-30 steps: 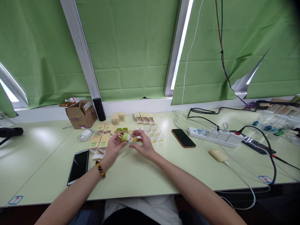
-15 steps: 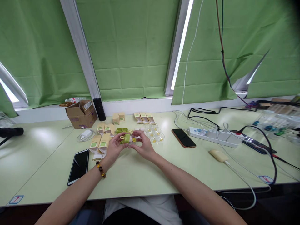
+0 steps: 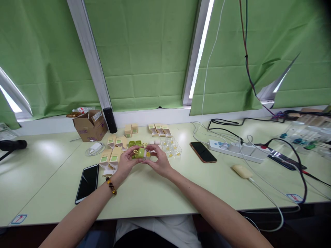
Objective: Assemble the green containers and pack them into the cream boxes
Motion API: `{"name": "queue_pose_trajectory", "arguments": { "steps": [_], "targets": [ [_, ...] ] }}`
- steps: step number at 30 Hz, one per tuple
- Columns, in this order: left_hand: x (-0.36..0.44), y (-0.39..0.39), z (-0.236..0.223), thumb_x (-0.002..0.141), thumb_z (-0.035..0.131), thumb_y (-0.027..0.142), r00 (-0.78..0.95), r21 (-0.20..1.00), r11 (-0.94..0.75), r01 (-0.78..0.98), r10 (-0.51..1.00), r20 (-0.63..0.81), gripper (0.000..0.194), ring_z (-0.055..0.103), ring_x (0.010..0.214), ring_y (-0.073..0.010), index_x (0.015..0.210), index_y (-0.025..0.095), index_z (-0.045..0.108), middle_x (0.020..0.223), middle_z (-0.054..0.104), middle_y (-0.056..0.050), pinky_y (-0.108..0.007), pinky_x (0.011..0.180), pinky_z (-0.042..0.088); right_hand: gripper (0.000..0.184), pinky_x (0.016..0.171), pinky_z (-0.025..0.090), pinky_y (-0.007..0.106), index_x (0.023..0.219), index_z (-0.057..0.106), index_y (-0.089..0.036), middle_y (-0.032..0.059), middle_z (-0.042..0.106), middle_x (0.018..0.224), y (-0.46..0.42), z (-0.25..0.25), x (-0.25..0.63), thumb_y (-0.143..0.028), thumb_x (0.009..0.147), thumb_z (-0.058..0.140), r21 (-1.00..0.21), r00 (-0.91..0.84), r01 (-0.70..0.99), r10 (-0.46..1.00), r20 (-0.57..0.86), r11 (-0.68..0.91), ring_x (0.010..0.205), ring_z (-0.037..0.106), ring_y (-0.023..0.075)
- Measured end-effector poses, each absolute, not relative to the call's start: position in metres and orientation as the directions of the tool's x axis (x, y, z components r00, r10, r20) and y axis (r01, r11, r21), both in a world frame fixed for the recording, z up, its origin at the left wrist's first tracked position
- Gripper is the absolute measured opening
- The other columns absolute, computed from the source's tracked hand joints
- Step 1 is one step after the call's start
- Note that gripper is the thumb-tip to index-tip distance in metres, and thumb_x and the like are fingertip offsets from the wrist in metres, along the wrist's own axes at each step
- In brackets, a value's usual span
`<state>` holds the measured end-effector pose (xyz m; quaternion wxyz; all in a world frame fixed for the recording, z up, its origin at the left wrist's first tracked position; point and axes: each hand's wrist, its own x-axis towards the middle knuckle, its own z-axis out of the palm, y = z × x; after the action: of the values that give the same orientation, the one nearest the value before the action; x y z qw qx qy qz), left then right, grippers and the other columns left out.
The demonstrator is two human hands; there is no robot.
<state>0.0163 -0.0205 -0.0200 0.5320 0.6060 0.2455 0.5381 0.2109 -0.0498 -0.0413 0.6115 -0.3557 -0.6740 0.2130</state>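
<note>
A small green-and-clear container (image 3: pixel 141 153) lies on its side between my two hands, just above the table. Its green end carries a pale loop, and its clear end shows a yellow spot. My left hand (image 3: pixel 127 161) has its fingers closed around the green end. Thumb and fingers of my right hand (image 3: pixel 159 161) pinch the clear end. Behind them are green square pieces (image 3: pixel 134 143) and small yellow bits (image 3: pixel 145 144). Several clear cups with yellow centres (image 3: pixel 170 147) stand right of my right hand. Opened cream boxes (image 3: pixel 115 155) sit beside my left hand.
A phone (image 3: pixel 87 183) lies at the left, another phone (image 3: pixel 203 152) at the right. Near it are a white power strip (image 3: pixel 238 150) and loose cables. A cardboard box (image 3: pixel 90 129) and black cylinder (image 3: pixel 110 120) stand at the back left; more cream boxes (image 3: pixel 159 130) are at the back.
Both hands keep their grip on the container, which has hardly moved. The view has shifted very slightly.
</note>
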Motion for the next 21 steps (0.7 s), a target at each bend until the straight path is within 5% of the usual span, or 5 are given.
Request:
{"name": "queue_pose_trajectory", "arguments": {
  "steps": [6, 14, 21],
  "targets": [
    [0.013, -0.015, -0.025, 0.064, 0.098, 0.022, 0.365, 0.919, -0.237, -0.315, 0.864, 0.348, 0.058, 0.071, 0.102, -0.024, 0.118, 0.02, 0.078, 0.114, 0.077, -0.01, -0.033, 0.088, 0.057, 0.057, 0.089, 0.065, 0.043, 0.126, 0.064, -0.029, 0.009, 0.069, 0.122, -0.054, -0.038, 0.209, -0.047, 0.079, 0.091, -0.67, -0.006, 0.249, 0.692, 0.722, 0.7, 0.107, 0.07, 0.0253],
    [0.012, -0.019, -0.026, 0.079, 0.091, 0.039, 0.453, 0.919, -0.22, -0.328, 0.816, 0.358, 0.058, 0.067, 0.123, -0.0309, 0.131, 0.019, 0.075, 0.13, 0.074, -0.015, -0.039, 0.104, 0.053, 0.055, 0.089, 0.064, 0.047, 0.128, 0.066, -0.031, 0.0094, 0.068, 0.117, -0.058, -0.035, 0.205, -0.05, 0.081, 0.089, -0.652, -0.01, 0.332, 0.694, 0.72, 0.682, 0.104, 0.066, 0.0269],
    [0.018, -0.024, -0.027, 0.083, 0.089, 0.038, 0.469, 0.917, -0.142, -0.374, 0.824, 0.319, 0.067, 0.073, 0.109, -0.025, 0.141, 0.021, 0.061, 0.118, 0.076, -0.013, -0.033, 0.092, 0.055, 0.061, 0.087, 0.065, 0.046, 0.13, 0.064, -0.031, 0.0088, 0.064, 0.113, -0.055, -0.042, 0.205, -0.051, 0.078, 0.091, -0.653, 0.044, 0.318, 0.677, 0.734, 0.687, 0.098, 0.065, 0.026]
  ]
}}
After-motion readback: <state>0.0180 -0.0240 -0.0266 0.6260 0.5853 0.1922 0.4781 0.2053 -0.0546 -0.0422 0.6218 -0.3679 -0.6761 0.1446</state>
